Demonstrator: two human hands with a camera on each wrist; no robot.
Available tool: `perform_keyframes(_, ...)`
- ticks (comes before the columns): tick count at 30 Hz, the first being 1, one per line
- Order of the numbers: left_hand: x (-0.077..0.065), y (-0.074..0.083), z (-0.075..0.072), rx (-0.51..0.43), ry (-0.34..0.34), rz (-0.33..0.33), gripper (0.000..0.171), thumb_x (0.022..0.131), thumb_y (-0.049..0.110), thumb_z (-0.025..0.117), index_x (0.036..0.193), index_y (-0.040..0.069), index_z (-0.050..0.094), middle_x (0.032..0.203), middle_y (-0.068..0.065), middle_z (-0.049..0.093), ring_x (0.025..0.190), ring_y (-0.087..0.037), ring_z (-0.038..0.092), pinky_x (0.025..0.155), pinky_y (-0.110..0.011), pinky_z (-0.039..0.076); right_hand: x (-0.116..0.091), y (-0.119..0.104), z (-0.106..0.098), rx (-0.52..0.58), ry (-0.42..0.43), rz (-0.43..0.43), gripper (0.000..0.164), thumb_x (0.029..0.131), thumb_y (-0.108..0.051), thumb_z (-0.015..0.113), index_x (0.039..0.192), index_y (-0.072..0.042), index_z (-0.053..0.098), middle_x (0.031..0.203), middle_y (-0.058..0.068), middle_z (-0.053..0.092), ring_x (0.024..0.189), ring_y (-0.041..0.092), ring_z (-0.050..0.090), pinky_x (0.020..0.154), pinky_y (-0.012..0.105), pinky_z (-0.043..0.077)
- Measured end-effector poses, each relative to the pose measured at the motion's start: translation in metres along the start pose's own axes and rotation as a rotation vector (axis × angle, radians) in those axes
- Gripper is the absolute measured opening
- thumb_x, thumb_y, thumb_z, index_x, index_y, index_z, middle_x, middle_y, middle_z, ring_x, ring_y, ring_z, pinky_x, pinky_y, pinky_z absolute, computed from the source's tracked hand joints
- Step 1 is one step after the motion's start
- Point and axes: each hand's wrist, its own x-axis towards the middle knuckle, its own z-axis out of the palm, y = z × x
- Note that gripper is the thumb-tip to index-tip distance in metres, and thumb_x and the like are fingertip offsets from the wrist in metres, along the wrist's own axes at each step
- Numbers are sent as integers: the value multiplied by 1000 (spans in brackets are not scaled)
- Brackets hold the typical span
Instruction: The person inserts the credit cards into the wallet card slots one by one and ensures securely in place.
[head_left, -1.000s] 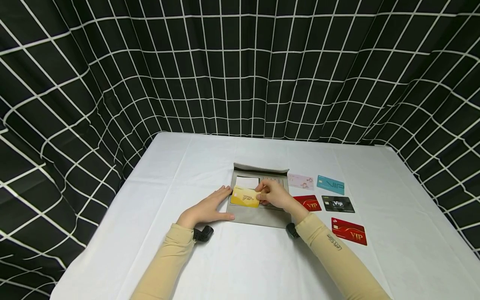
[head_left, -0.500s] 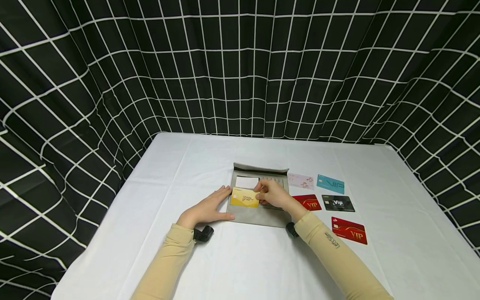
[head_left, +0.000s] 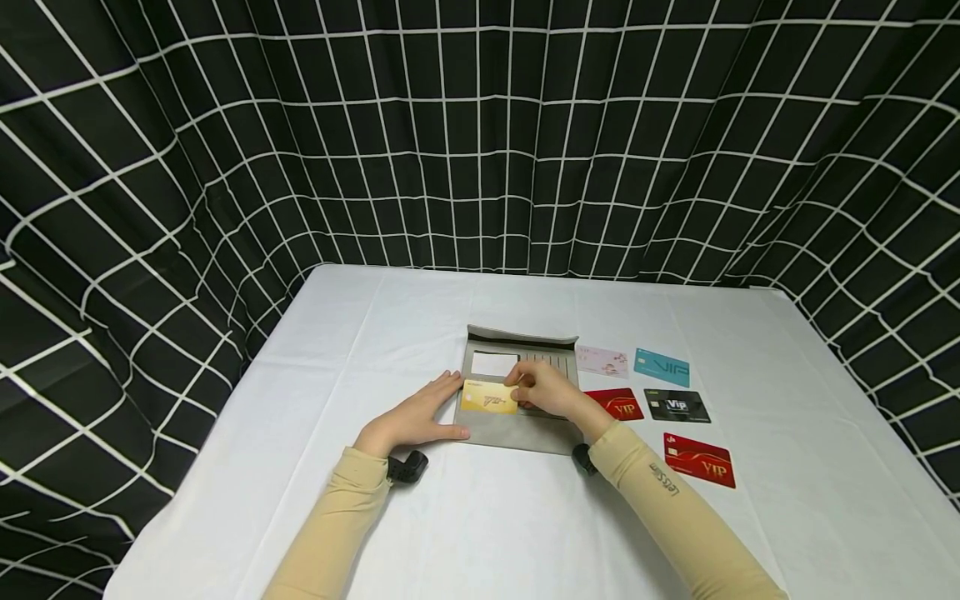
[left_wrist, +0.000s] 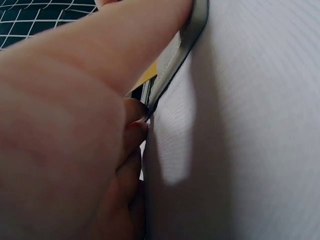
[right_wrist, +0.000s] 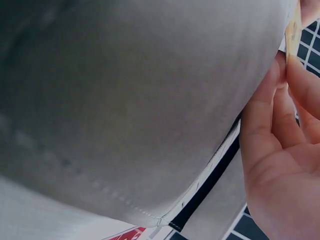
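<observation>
A grey wallet (head_left: 517,433) lies unfolded on the white table, its card slots showing and its far flap raised. My left hand (head_left: 416,419) rests at the wallet's left edge, fingers spread and thumb on the near corner. Between thumb and fingers, my right hand (head_left: 551,390) pinches the right end of a yellow card (head_left: 487,397) over the wallet's left half. In the right wrist view, the card (right_wrist: 292,35) appears edge-on beside the wallet (right_wrist: 150,100). Whether its lower edge sits inside a slot, I cannot tell. Behind it shows a white card-like panel (head_left: 495,364).
Right of the wallet lie a pink card (head_left: 602,362), a teal card (head_left: 662,368), a black card (head_left: 677,407) and two red cards, one nearer (head_left: 699,460) and one partly behind my right wrist (head_left: 618,405). A black gridded curtain (head_left: 495,150) surrounds the table.
The yellow card has shifted slightly left, and its top edge has dropped toward me, so it looks narrower. My right fingers moved slightly with it. My left hand has stayed put.
</observation>
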Motion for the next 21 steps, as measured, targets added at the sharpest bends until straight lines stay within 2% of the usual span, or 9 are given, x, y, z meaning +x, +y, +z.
perform_keyframes(5,-1,-2,1,10,6,6,93,79,57,64,147,8,24,152,-7,18,139,-19,8,110,-40,14,-2,0,-1,-5,-28,-39,13,83,5,63,95,1,63,78,7,62,67,15,56,61,27,51)
perform_keyframes(12,-2,-1,0,7,8,8,92,80,55,64,147,7,24,152,-7,18,139,-21,8,110,-41,14,-4,-1,-1,-142,-47,-100,23,86,1,61,107,-6,66,81,3,56,70,16,47,61,26,41)
perform_keyframes(15,-2,-1,0,7,9,8,92,80,55,64,147,7,24,152,-8,18,139,-21,9,110,-42,14,-6,-1,0,-168,-66,-114,25,87,1,61,110,-7,66,80,3,53,68,16,44,59,27,38)
perform_keyframes(21,-1,-1,1,14,0,7,91,80,55,64,147,8,23,152,-8,17,139,-22,8,110,-43,14,-7,0,-1,-179,-110,-155,21,86,0,62,107,-6,65,80,1,55,70,15,46,61,27,41)
